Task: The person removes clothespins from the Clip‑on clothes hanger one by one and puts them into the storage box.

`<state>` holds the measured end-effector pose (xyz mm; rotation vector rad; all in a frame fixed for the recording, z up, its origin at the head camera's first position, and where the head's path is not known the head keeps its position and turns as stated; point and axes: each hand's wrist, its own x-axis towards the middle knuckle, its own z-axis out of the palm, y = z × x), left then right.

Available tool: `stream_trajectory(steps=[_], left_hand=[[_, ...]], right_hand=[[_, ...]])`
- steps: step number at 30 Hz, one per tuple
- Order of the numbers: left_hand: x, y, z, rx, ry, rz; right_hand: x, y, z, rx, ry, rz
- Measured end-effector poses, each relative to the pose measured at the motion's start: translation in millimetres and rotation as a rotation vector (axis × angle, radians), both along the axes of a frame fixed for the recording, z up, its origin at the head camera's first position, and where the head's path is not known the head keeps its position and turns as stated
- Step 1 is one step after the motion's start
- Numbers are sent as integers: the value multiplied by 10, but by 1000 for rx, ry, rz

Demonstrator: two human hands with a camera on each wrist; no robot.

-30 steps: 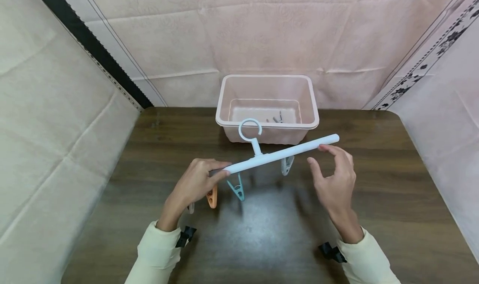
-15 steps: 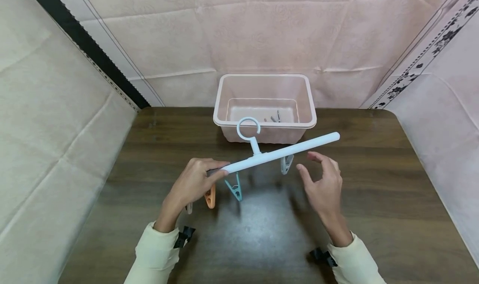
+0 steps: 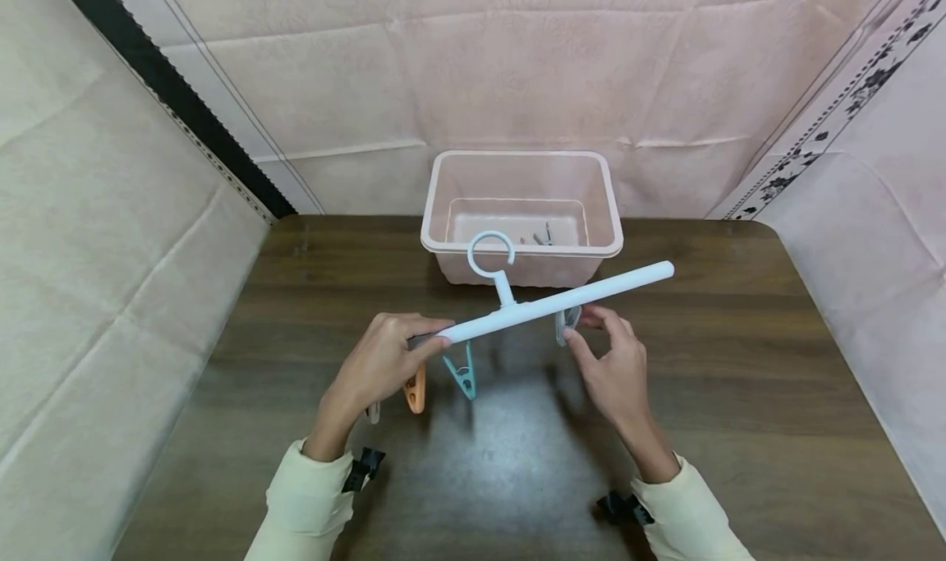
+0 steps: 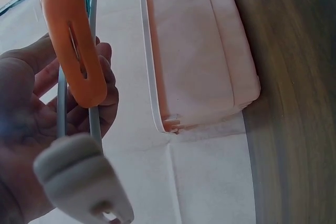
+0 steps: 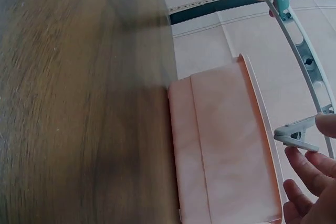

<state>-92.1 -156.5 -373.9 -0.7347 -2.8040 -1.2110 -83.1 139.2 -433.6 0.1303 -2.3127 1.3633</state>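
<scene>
Four clips hang from the white clip hanger [image 3: 550,302], which I see held in the air above the desk [image 3: 739,380], slanting up toward the right, its ring hook [image 3: 491,255] standing up in front of the bin. My left hand [image 3: 384,360] has its fingers curled round the low left end of the bar. From left to right the clips are a white one [image 4: 81,179] partly hidden beneath that hand, an orange clip [image 3: 417,387] just beside it, a teal clip [image 3: 461,372] a little further along, and a pale grey clip [image 3: 566,323] near the middle right. My right hand [image 3: 613,364] is at the pale grey clip, thumb and forefinger on either side of it; from the right wrist view its fingers [image 5: 315,169] sit right at the clip, though whether the pinch has closed I cannot tell. Behind the hanger, at the far edge of the desk, stands a pink plastic bin [image 3: 521,253] with a few small clips [image 3: 539,236] lying on its floor. Judging by that, some clips look to have gone into the bin already, and the four on the bar seem left to do, the grey one being in hand. Pale sheeting [image 3: 517,68] surrounds the desk.
</scene>
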Motion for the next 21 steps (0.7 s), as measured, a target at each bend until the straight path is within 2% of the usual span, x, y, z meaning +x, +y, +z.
stream_trajectory(steps=[5,12,21], left_hand=[[-5,-11,1,5,-11,-5],[-8,-7,2,19,-12,-10],[-16,-37,-31,5,2,-8]], right_hand=[[-18,-18,1,-30,-63,-7],[-36,-7,23,-137,-216,53],[-39,8,40,-164,-290,94]])
